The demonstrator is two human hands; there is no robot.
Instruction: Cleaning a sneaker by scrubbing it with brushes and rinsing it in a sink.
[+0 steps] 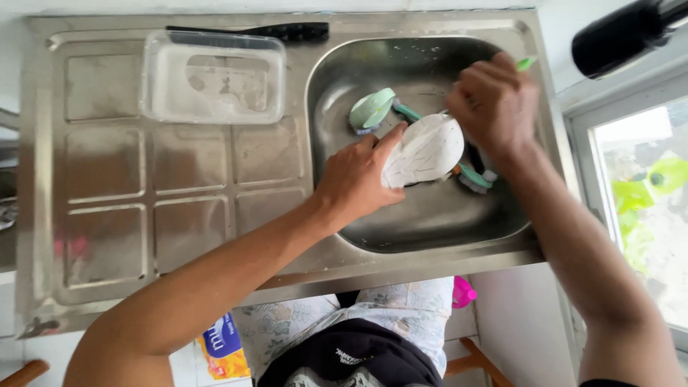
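Well left of the left hand (352, 183), a clear plastic tub (213, 77) sits on the steel draining board (143, 201), a black comb-like tool (272, 31) behind it. That hand grips a white oval piece (428, 149) over the sink (430, 222). Beside it, the right hand (494, 104) is clenched around a green-handled brush (bristles hidden). Washing looks midway: a green scrubber (371, 110) and another brush (473, 179) lie below, apparently waiting.

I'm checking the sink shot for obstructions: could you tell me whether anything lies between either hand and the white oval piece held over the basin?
Nothing visible does. The left hand grips the white oval piece directly at its lower left edge; the right hand, holding a green-handled tool, is at its upper right edge.
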